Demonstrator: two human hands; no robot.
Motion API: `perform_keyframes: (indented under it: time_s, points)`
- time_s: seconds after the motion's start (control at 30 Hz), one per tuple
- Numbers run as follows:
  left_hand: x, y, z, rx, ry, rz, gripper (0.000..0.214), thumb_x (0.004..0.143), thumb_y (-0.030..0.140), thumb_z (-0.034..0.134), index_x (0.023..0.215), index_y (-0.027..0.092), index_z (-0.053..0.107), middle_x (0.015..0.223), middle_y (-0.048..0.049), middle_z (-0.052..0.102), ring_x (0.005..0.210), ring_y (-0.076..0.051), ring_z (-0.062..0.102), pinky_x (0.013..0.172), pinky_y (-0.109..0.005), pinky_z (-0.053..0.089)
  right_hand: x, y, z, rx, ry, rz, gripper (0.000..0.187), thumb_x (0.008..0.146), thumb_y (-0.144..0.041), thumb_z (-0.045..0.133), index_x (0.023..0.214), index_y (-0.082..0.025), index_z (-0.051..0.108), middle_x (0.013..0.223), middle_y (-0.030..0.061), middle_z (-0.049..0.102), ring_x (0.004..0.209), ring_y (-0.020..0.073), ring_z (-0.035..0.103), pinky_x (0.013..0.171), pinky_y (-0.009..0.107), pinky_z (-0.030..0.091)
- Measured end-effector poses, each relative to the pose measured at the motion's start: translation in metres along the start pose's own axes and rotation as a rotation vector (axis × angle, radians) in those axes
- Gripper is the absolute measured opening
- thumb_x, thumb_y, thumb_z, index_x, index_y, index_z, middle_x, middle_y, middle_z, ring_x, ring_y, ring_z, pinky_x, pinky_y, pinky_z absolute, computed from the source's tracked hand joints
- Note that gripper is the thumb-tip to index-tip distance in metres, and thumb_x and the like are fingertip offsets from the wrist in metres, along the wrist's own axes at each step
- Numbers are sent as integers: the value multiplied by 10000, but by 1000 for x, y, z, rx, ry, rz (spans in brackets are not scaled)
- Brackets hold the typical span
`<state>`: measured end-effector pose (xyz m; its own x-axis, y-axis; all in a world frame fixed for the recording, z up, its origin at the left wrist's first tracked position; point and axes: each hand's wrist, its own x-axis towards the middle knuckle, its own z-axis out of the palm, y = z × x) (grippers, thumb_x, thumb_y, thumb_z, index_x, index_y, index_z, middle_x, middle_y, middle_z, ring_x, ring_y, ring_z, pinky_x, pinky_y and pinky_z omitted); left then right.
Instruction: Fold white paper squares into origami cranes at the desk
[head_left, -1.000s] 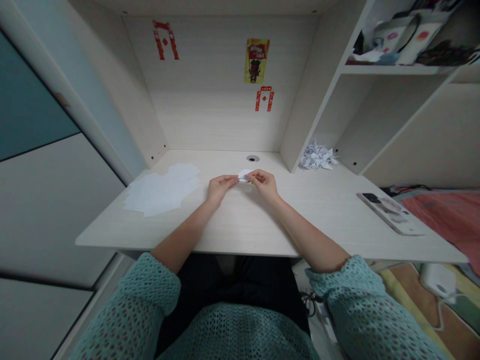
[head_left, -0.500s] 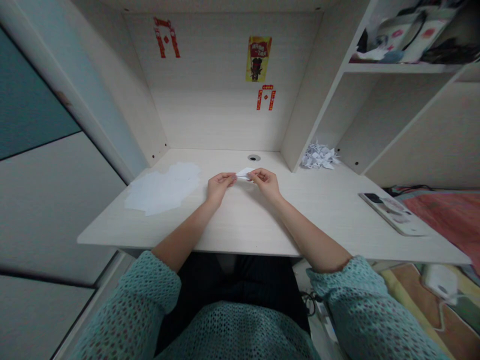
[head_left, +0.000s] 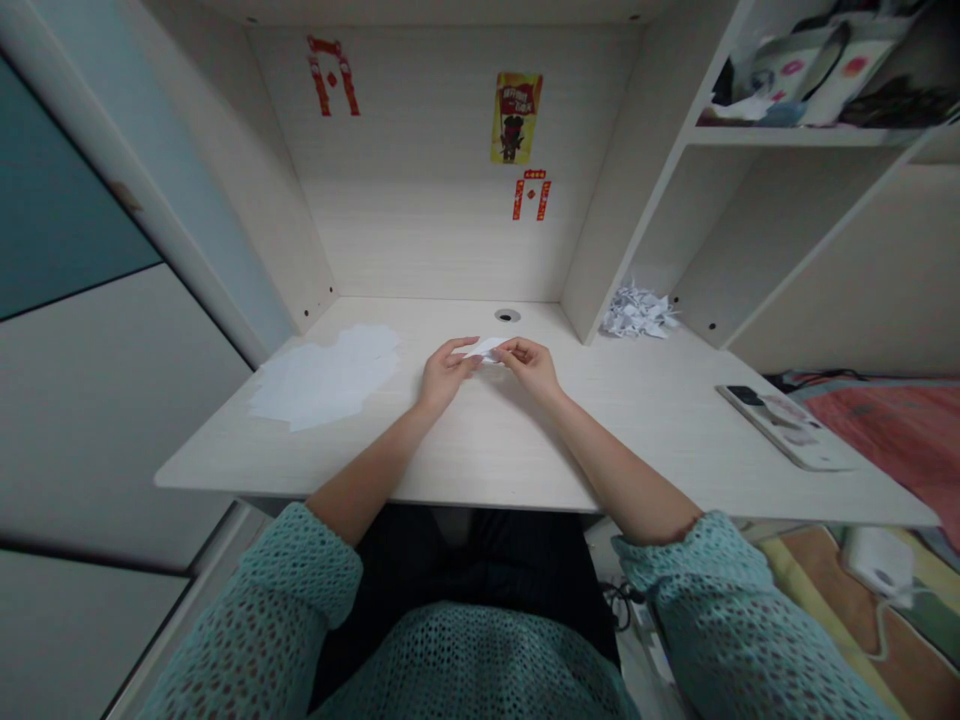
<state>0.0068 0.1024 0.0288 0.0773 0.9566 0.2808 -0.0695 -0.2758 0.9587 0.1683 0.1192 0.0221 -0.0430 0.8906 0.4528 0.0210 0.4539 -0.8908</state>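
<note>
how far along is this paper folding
Done: a heap of small folded paper pieces sits at the back right of the desk. In hand: one small white paper piece, held between the left hand and right hand. Left: a spread of flat white paper sheets at the desk's left.

Left hand's fingers (head_left: 459, 350) more outstretched

We are seeing soft, dim indoor light spreading evenly across the desk (head_left: 225, 455), with shadow deepening under the shelf (head_left: 795, 138) near 2 o'clock. Wide-angle distortion is bending the knitted sleeves (head_left: 300, 570) toward 7 o'clock, and the folded paper (head_left: 486, 348) is looking slightly soft, perhaps from blur.
</note>
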Motion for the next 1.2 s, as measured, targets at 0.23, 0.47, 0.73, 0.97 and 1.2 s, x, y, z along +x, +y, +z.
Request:
perform_keyframes:
  time_s: [0.23,0.47,0.73,0.97,1.2]
  points:
    - [0,-1,0,-12,13,-20,245,663,329,703,849,171,726,916,-73,717,833,-192,652,774,-303,504,-1,-2,2,48,-61,8,216,661,-400,697,704,-190,667,736,28,690,694,161,622,696,291,479]
    - [0,-1,2,-51,77,3,263,647,291,720,884,177,728,961,-67,713,884,-196,649,876,-346,488,-3,-4,2,71,-22,27,270,616,-355,735,830,-194,698,809,42,710,725,171,644,717,308,494]
    - [3,-5,2,-128,74,-54,287,637,272,728,906,171,721,993,-64,706,888,-186,650,897,-351,487,-4,-7,5,57,33,23,229,659,-387,699,764,-184,697,750,38,703,676,152,621,692,295,489]
    - [2,-3,5,-203,95,-90,263,628,257,740,875,165,729,987,-67,707,876,-182,654,913,-354,480,-4,-6,9,100,68,46,260,634,-420,713,750,-190,685,744,33,700,697,165,630,693,302,495]
    - [2,-3,5,-200,85,-95,290,637,276,741,904,164,722,1002,-81,702,893,-187,655,914,-355,476,-4,-6,9,96,83,76,270,626,-427,715,761,-194,696,755,37,705,715,173,636,665,296,492]
